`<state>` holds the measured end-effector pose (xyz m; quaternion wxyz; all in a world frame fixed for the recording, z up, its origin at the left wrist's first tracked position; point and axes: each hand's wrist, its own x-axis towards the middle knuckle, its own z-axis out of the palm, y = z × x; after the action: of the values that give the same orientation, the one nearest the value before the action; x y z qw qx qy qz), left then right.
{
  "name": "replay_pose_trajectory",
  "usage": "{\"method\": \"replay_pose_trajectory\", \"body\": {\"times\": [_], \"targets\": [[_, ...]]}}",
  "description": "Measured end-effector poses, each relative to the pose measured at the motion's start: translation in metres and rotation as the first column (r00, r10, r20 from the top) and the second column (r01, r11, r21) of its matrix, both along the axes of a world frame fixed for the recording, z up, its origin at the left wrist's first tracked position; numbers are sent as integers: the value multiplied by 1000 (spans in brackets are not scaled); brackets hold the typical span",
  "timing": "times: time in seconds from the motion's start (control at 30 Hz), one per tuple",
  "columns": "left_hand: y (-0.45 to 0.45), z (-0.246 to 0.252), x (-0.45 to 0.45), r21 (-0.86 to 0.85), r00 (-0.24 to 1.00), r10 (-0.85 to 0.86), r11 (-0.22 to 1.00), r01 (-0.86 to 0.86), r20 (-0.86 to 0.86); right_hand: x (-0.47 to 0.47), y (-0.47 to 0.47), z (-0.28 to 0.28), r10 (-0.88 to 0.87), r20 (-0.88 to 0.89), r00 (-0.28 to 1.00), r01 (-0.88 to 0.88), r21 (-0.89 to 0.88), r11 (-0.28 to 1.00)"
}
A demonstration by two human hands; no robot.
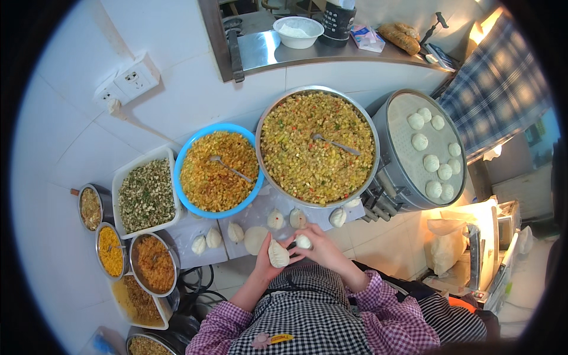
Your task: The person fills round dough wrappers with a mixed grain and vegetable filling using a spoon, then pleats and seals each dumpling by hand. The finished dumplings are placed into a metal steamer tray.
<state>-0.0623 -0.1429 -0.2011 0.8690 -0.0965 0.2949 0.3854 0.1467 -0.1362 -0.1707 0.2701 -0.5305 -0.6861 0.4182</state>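
Note:
In front of my apron, my left hand (262,262) holds a pleated leaf-shaped dough bun (278,254) on its palm and fingers. My right hand (323,244) has its fingers around a small white rounded piece (303,242), which looks like dough. Its fingertips reach close to the left hand. Just beyond the left hand, a flat round dough wrapper (256,240) lies on the white worktop (246,216). Several pleated buns rest along the worktop's near side, among them one (235,232) left of the wrapper and one (337,217) at the right end.
Behind the worktop stand a large steel bowl (376,166) and a blue basin (178,186), both of chopped filling with spoons. A white tub (116,195) and several smaller filling bowls line the left. At right, a steamer (395,186) carries round buns (431,163). A wall socket (132,80) holds a plug.

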Motion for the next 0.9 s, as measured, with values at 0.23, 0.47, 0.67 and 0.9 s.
{"method": "replay_pose_trajectory", "body": {"times": [0.23,0.47,0.67,0.9], "targets": [[-14,6,-23,96,969,-31,995,8,244,2,23,-54,-180,237,955,147,152,977],[-35,36,-32,115,989,19,993,-36,146,-35,50,-139,-149,493,857,55,200,978],[-29,48,2,86,984,66,993,-82,168,29,46,-124,-464,-295,835,250,-548,798],[2,52,84,93,989,-17,996,3,149,183,2,11,-798,-568,202,-226,-820,526]]}}
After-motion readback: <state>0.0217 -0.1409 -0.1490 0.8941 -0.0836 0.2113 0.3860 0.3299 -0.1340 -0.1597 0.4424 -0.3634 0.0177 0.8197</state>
